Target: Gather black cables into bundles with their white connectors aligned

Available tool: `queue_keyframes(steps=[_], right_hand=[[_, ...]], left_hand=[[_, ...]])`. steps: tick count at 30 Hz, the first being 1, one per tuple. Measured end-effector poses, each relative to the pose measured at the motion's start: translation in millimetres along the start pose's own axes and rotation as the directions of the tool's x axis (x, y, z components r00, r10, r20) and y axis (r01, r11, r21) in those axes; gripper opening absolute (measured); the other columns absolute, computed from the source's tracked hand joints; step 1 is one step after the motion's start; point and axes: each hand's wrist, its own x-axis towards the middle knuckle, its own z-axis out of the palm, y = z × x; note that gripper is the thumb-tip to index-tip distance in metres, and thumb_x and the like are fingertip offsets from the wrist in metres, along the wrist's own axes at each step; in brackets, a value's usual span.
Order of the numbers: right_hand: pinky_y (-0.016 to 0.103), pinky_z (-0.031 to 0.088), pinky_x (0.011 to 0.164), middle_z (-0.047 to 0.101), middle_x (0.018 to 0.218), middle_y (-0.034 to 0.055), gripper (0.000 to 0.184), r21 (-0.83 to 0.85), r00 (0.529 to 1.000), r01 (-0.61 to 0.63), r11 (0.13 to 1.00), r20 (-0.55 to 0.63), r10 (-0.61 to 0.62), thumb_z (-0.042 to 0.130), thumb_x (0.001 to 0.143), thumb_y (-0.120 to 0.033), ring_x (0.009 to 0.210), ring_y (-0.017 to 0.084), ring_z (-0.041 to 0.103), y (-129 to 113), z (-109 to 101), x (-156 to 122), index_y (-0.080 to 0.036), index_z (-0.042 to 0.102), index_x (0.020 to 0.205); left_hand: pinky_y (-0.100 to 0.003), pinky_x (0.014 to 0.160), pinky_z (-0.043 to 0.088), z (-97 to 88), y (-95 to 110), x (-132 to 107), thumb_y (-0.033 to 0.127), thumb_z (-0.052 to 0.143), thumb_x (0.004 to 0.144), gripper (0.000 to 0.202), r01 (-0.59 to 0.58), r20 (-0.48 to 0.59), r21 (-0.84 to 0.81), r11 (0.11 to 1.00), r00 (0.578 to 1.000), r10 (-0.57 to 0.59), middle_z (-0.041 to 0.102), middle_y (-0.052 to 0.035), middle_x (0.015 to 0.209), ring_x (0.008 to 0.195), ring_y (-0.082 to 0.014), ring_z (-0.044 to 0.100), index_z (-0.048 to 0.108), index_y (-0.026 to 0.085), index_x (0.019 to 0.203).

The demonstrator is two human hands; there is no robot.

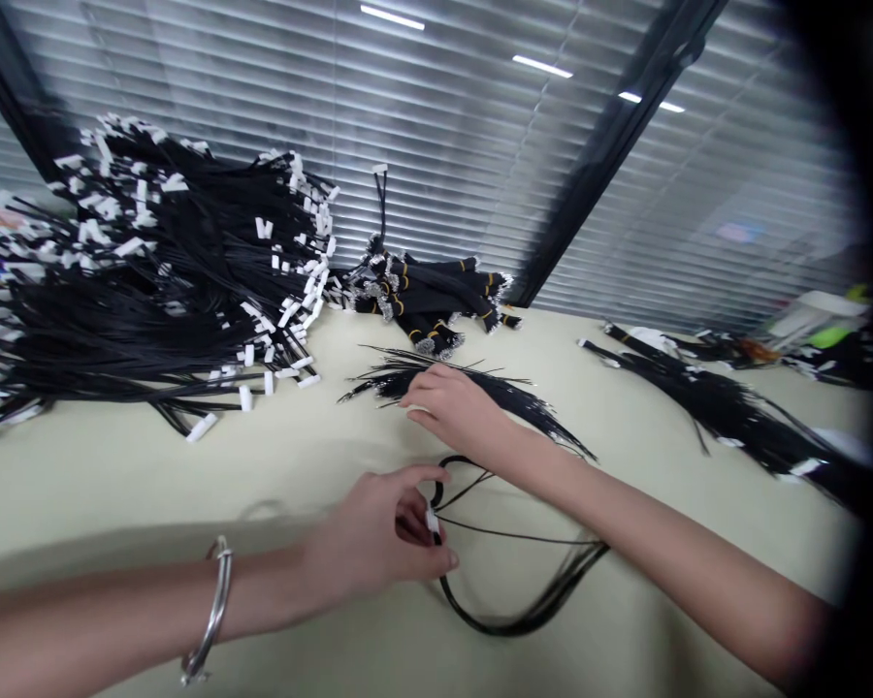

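My left hand (385, 533) is closed around the white connector (432, 518) of a black wire harness (505, 628). The harness wires loop down and to the right, passing under my right forearm. Farther back, my right hand (455, 407) reaches over a small pile of loose thin black wires (516, 399) with bare, shiny tips. Its fingers rest at the pile's left part, bent downward. Whether they pinch a wire is hidden by the hand itself. A silver bangle (218, 611) circles my left wrist.
A tall heap of black cables with white connectors (152, 281) stands at the back left. Banded black wire bundles (436, 291) lie behind the loose wires. More black cables (727, 407) spread along the right. Window blinds (436, 126) rise behind the pale table (320, 436).
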Motion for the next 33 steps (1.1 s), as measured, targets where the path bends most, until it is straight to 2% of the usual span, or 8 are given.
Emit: queue_keyframes(steps=[3,7,12,17,23,27,30,33], right_hand=[[0.03,0.037,0.08,0.061,0.086,0.0054,0.011,-0.008,0.999,0.044,0.999,0.004,-0.044,0.055,0.085,-0.016,0.088,0.018,0.049,9.9,20.7,19.1,-0.016,0.066,0.086],[0.031,0.035,0.081,0.06,0.089,0.0068,0.013,-0.041,0.995,0.103,0.994,0.003,-0.103,0.05,0.088,-0.015,0.095,0.019,0.047,10.2,33.4,25.7,-0.014,0.063,0.087],[0.034,0.033,0.083,0.059,0.096,0.0093,0.014,-0.081,0.987,0.157,0.984,0.001,-0.158,0.046,0.088,-0.011,0.101,0.022,0.043,7.6,37.0,23.4,-0.012,0.059,0.091],[0.034,0.034,0.084,0.056,0.103,0.0095,0.015,-0.067,0.991,0.129,0.989,-0.026,-0.131,0.044,0.089,-0.017,0.101,0.022,0.043,10.7,34.5,24.0,-0.012,0.057,0.096],[0.031,0.034,0.084,0.059,0.095,0.0054,0.013,-0.019,0.986,0.165,0.986,-0.003,-0.166,0.046,0.089,-0.018,0.099,0.019,0.045,13.8,35.0,24.0,-0.016,0.059,0.087],[0.034,0.035,0.084,0.059,0.097,0.01,0.015,-0.018,0.987,0.159,0.987,-0.014,-0.159,0.043,0.09,-0.016,0.1,0.021,0.046,12.2,38.3,28.6,-0.013,0.057,0.09],[0.034,0.039,0.077,0.059,0.091,0.0108,0.019,-0.008,0.996,0.064,0.998,-0.063,-0.065,0.034,0.092,-0.015,0.089,0.02,0.05,11.6,24.7,29.3,-0.011,0.053,0.094],[0.026,0.041,0.062,0.057,0.081,0.0047,0.026,0.081,0.983,-0.073,0.994,-0.161,0.085,0.02,0.096,-0.016,0.068,0.013,0.051,1.2,-11.8,16.7,-0.013,0.044,0.107]], left_hand=[[-0.028,0.066,0.05,-0.6,-0.3,-0.2,0.028,0.072,0.064,0.062,0.009,0.001,-0.02,1.0,1.0,-0.009,0.061,0.0005,0.078,0.072,-0.0171,0.061,0.049,0.022,0.122],[-0.029,0.067,0.051,-1.0,-2.6,1.1,0.03,0.073,0.064,0.062,0.001,-0.006,-0.028,1.0,1.0,-0.001,0.061,0.0004,0.078,0.073,-0.0175,0.062,0.05,0.024,0.121],[-0.03,0.067,0.051,-0.3,-5.6,1.3,0.033,0.074,0.063,0.064,0.01,0.0,-0.014,1.0,1.0,-0.01,0.063,-0.0012,0.079,0.073,-0.019,0.063,0.049,0.023,0.121],[-0.029,0.066,0.051,-0.6,-6.4,0.4,0.033,0.075,0.062,0.065,0.026,0.004,-0.036,0.999,1.0,-0.026,0.063,-0.0013,0.08,0.072,-0.0176,0.062,0.049,0.023,0.121],[-0.03,0.067,0.051,-2.4,-6.3,1.4,0.034,0.075,0.062,0.065,0.035,0.014,-0.044,0.998,0.999,-0.034,0.063,-0.001,0.08,0.074,-0.0185,0.062,0.049,0.024,0.12],[-0.029,0.066,0.051,-2.0,-6.0,1.6,0.033,0.075,0.062,0.065,0.034,0.001,-0.046,0.998,0.999,-0.034,0.063,-0.001,0.08,0.073,-0.0181,0.062,0.049,0.024,0.12],[-0.029,0.066,0.051,-1.2,-5.8,1.0,0.033,0.075,0.062,0.065,0.039,0.007,-0.062,0.997,0.999,-0.039,0.063,-0.0004,0.079,0.073,-0.0178,0.062,0.049,0.024,0.12],[-0.028,0.067,0.051,-0.5,-4.0,0.5,0.032,0.074,0.063,0.063,0.034,-0.001,-0.056,0.998,0.999,-0.034,0.063,0.0005,0.079,0.072,-0.0167,0.062,0.049,0.024,0.12]])
